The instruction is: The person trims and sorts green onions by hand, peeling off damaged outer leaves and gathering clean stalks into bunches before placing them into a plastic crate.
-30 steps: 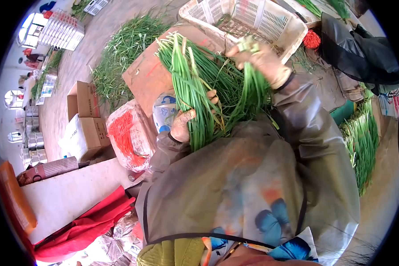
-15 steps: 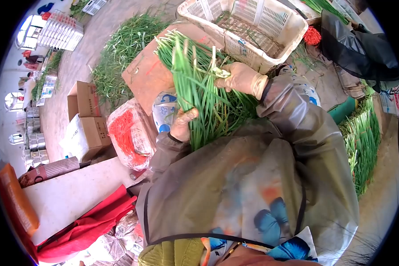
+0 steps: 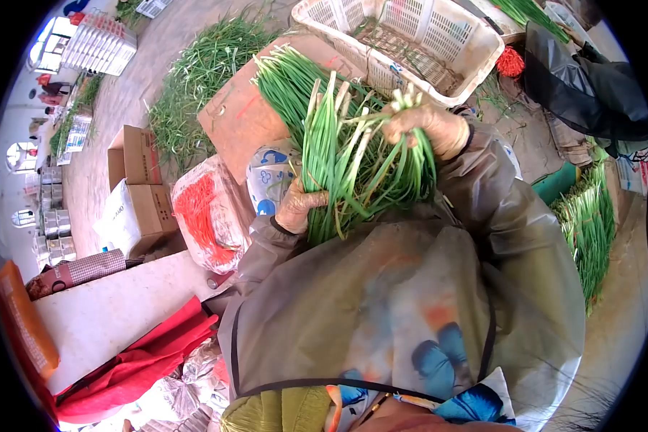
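My left hand [image 3: 295, 207], in a thin glove, is wrapped round the lower part of a bunch of long green stalks [image 3: 322, 144] with pale ends pointing up and away from me. To its right, my gloved right hand [image 3: 428, 129] grips a smaller bunch of green stalks [image 3: 416, 162] near the white ends, and their leaves droop below it. More green stalks [image 3: 288, 72] lie behind both hands on a brown cardboard sheet [image 3: 230, 119].
A white plastic crate [image 3: 475, 79] stands beyond my right hand. Loose greens [image 3: 194, 79] lie on the floor at the upper left. Red ties [image 3: 198, 209] rest on a package at my left. Bundled greens [image 3: 590, 223] stand at the right.
My right hand first came in from the right to the stalks near my left hand, then moved back right with a bunch in it. My left hand's bunch now leans further right.
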The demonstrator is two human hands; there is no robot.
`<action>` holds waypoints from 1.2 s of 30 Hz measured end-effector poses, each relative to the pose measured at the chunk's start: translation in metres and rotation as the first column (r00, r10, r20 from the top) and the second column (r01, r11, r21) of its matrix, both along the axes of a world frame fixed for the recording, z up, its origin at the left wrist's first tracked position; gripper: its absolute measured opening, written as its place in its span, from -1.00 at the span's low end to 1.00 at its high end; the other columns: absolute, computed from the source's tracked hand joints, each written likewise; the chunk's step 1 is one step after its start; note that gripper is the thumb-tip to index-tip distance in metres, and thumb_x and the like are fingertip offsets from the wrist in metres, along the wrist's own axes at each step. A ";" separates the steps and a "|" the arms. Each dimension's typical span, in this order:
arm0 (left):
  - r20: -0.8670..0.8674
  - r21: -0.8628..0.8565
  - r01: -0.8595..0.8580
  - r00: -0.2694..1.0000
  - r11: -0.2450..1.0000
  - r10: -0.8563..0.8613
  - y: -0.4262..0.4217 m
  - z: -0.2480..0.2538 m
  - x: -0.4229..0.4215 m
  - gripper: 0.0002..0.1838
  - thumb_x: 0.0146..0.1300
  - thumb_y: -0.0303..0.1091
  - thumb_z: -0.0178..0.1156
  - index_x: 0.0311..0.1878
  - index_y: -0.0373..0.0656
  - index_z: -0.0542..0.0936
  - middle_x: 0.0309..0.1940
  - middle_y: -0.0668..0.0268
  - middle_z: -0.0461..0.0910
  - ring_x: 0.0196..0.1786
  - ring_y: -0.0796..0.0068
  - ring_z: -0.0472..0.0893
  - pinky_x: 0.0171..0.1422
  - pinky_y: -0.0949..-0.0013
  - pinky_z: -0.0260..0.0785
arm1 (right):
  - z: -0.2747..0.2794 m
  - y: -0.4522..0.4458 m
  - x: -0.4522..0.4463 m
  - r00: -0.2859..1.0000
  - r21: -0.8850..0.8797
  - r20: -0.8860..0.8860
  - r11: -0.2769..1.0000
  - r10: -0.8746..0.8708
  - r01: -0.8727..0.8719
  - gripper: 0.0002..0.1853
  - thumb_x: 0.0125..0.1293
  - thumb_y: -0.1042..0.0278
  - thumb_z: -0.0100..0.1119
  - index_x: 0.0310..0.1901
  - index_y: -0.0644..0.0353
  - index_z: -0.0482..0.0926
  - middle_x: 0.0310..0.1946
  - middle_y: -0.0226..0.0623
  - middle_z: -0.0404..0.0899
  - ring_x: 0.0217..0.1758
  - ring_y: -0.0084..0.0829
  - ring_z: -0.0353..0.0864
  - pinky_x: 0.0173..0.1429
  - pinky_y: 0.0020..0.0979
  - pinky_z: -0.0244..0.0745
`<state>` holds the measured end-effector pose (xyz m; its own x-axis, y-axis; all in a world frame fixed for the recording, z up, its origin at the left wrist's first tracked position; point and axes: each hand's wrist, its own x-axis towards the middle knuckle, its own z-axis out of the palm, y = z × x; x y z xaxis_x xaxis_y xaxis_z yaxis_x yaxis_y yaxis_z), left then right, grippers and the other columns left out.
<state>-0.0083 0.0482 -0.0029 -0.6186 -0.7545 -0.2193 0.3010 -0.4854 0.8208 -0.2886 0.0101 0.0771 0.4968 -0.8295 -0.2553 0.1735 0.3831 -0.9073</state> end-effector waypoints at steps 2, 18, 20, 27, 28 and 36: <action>0.022 -0.031 0.022 1.000 0.999 -0.021 0.003 -0.007 0.006 -0.54 -0.04 -0.56 0.27 0.02 -0.21 0.49 -0.13 0.36 0.57 -0.06 0.49 0.52 0.09 0.38 0.31 | -0.005 -0.010 -0.013 0.994 -0.052 0.092 0.996 -0.062 0.067 -0.81 0.03 0.24 0.21 -0.42 0.19 0.52 -0.54 -0.50 0.48 -0.58 -0.74 0.33 -0.53 -0.72 0.19; -0.068 0.125 -0.303 0.947 0.945 0.313 0.000 -0.001 -0.001 -0.58 -0.05 -0.52 0.26 -0.04 -0.22 0.49 -0.23 0.31 0.57 -0.21 0.41 0.55 -0.06 0.37 0.39 | -0.015 -0.009 0.030 0.851 -0.217 -0.420 0.945 -0.316 0.245 -0.61 0.07 0.11 0.32 -0.19 0.24 0.53 -0.34 -0.35 0.60 -0.48 -0.57 0.50 -0.34 -0.55 0.45; -0.032 0.082 -0.282 0.958 0.956 0.286 -0.004 -0.005 -0.010 -0.62 -0.07 -0.52 0.27 -0.08 -0.20 0.52 -0.26 0.34 0.58 -0.24 0.46 0.55 -0.08 0.41 0.39 | -0.037 -0.011 0.051 0.969 -0.165 -0.212 0.982 -0.130 0.096 -0.71 0.07 0.21 0.33 -0.25 0.20 0.57 -0.46 -0.44 0.56 -0.51 -0.58 0.45 -0.35 -0.52 0.40; -0.131 0.190 -0.402 0.894 0.896 0.429 -0.010 -0.012 0.011 -0.71 -0.04 -0.50 0.23 -0.17 -0.27 0.52 -0.31 0.26 0.57 -0.31 0.43 0.56 -0.19 0.43 0.43 | -0.052 -0.027 0.036 0.980 -0.145 -0.169 0.986 -0.106 0.082 -0.70 0.13 0.32 0.27 -0.15 0.29 0.50 -0.30 -0.33 0.59 -0.38 -0.59 0.51 -0.34 -0.58 0.40; -0.137 0.136 -0.461 0.868 0.877 0.478 -0.010 -0.011 0.014 -0.72 -0.02 -0.49 0.23 -0.17 -0.29 0.51 -0.33 0.25 0.56 -0.29 0.38 0.57 -0.22 0.41 0.45 | -0.050 -0.027 0.035 0.973 -0.182 -0.211 0.982 -0.094 0.056 -0.70 0.14 0.32 0.26 -0.14 0.29 0.50 -0.29 -0.31 0.59 -0.37 -0.59 0.51 -0.33 -0.58 0.40; 0.018 -0.105 -0.332 0.942 0.937 0.336 -0.030 -0.015 -0.024 -0.58 0.00 -0.60 0.22 -0.01 -0.17 0.45 -0.25 0.37 0.55 -0.29 0.57 0.54 -0.20 0.54 0.40 | -0.048 -0.022 0.063 0.937 -0.250 -0.345 0.967 -0.047 -0.043 -0.71 0.06 0.23 0.29 -0.29 0.29 0.55 -0.52 -0.32 0.57 -0.49 -0.53 0.48 -0.35 -0.44 0.39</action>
